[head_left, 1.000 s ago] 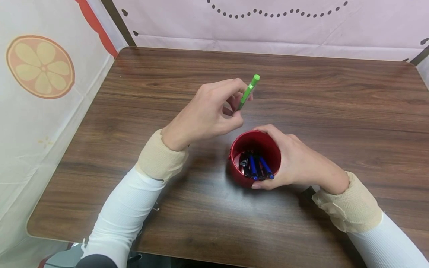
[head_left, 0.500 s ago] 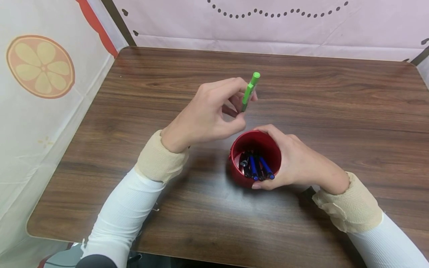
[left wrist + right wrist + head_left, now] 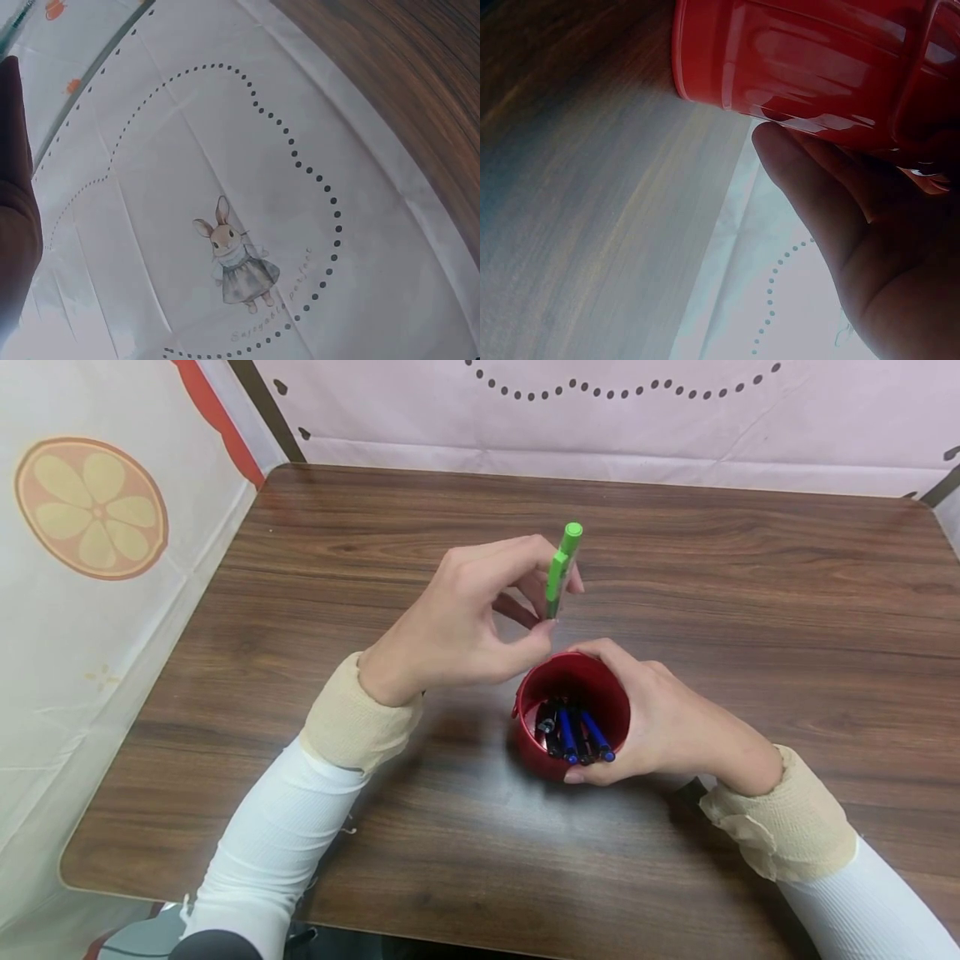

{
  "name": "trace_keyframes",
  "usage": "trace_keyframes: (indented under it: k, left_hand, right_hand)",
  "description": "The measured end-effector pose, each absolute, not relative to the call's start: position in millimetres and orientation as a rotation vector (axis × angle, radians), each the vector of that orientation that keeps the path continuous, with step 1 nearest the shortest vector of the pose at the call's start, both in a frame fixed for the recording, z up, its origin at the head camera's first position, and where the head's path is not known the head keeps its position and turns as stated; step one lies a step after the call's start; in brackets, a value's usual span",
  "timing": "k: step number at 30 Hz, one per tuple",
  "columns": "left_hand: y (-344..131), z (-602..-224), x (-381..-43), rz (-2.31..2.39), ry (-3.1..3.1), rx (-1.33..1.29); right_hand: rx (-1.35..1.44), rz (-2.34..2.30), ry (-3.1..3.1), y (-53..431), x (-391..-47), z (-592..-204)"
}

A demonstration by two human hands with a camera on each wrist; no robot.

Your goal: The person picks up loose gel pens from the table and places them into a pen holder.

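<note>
Between thumb and fingers my left hand [image 3: 480, 618] pinches a green pen [image 3: 561, 568], which points up and leans slightly right, behind the cup's rim. Its lower end is hidden by the thumb. My right hand [image 3: 648, 714] grips the right side of a red cup [image 3: 577, 673] on the table. Inside the cup lie several blue and black pens [image 3: 566, 737]. In the right wrist view, the glossy cup [image 3: 810, 67] rests against the fingers [image 3: 806, 176]. The left wrist view catches only a dark edge of the left hand [image 3: 15, 202].
The brown wooden table [image 3: 360, 843] extends around both hands. A white printed curtain [image 3: 600, 431] hangs along its far edge, and another sheet with an orange slice print [image 3: 90, 510] hangs on the left. A dark grey rounded object [image 3: 216, 946] shows at the bottom left.
The left hand has shifted slightly right and toward the cup, and the green pen has turned a little more upright. The right hand and the red cup have stayed in place.
</note>
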State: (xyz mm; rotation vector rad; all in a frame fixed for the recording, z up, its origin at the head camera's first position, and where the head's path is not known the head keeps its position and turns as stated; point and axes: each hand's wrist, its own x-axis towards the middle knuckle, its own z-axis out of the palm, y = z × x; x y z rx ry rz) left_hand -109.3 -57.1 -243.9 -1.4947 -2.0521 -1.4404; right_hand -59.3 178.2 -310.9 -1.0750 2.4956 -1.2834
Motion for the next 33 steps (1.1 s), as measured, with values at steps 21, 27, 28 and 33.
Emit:
trace_keyframes:
  k: [21, 27, 28, 33]
  left_hand:
    - [-51.1, -240.7, -101.5, -1.492, -1.919, -1.689]
    - [-50.0, -242.6, -100.6, -1.448, -1.945, -1.708]
    - [-49.9, -243.0, -100.6, -1.437, -1.947, -1.711]
    - [-49.3, -246.2, -100.8, -1.401, -1.966, -1.729]
  right_hand:
    - [-1.082, -1.255, 2.515, 179.0, -59.2, -311.1]
    - [-1.059, -1.247, 2.520, 179.2, -58.6, -310.9]
    - [-1.059, -1.247, 2.519, 179.2, -58.7, -310.8]
    - [-1.078, -1.239, 2.517, 179.1, -59.7, -310.3]
